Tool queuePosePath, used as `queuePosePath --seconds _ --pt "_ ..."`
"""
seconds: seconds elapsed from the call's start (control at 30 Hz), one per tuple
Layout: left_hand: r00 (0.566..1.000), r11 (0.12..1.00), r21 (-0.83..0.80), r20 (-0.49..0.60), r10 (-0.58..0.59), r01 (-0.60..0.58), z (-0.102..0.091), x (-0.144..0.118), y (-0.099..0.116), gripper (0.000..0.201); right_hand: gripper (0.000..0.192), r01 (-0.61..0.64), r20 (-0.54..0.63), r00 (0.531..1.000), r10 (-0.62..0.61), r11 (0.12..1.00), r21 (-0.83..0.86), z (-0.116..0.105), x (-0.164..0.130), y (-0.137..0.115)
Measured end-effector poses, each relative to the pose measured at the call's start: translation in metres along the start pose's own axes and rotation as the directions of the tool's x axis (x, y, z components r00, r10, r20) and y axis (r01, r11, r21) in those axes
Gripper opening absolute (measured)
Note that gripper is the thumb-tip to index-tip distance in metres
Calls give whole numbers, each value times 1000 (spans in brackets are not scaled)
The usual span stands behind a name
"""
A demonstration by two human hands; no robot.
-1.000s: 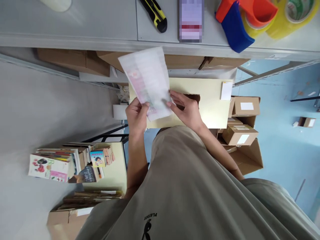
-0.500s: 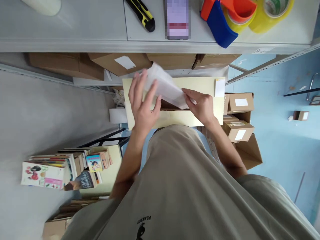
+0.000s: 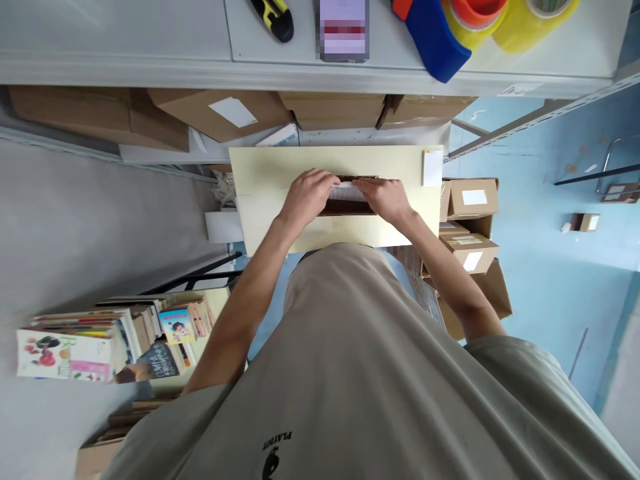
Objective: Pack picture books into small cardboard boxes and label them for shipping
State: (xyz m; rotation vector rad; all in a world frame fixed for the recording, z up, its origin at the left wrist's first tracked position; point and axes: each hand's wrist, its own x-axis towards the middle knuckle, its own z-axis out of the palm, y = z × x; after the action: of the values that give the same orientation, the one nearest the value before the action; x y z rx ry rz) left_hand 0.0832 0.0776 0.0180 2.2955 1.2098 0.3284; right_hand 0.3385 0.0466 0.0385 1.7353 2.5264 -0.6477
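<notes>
A small open cardboard box [image 3: 348, 214] stands on the cream tabletop [image 3: 267, 200] in front of my body. Inside its mouth lies a flat packet in whitish, translucent wrapping [image 3: 346, 193], partly covered by my fingers. My left hand [image 3: 309, 194] grips the packet's left end, its fingers curled over the box opening. At the other end my right hand [image 3: 388, 198] has its fingers closed on the packet. The packet's lower part is hidden in the box.
A white pad [image 3: 432, 168] lies at the table's right end. Above is a grey shelf [image 3: 165, 73] with a phone [image 3: 343, 30], a box cutter [image 3: 278, 20] and a blue-and-red tape dispenser [image 3: 443, 50]. Cartons [image 3: 473, 200] are stacked right; books [image 3: 65, 353] are piled lower left.
The packet has moved down from above the tabletop into the box opening. My left hand, spread before, has closed on its left end; my right hand has shifted slightly left.
</notes>
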Motion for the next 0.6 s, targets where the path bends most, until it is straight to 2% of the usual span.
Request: queuePosePath --seconds 0.17,0.37,0.6 --pt "979 989 38 141 -146 142 23 1 -2 44 60 -35 211 976 50 997 -76 9 15 -9" --pt "909 946 133 263 -323 297 34 6 1 52 66 -60 374 922 96 992 -108 18 29 -21" --pt "842 920 210 375 -388 330 45 19 -1 55 61 -76 450 883 132 987 -141 35 47 -19"
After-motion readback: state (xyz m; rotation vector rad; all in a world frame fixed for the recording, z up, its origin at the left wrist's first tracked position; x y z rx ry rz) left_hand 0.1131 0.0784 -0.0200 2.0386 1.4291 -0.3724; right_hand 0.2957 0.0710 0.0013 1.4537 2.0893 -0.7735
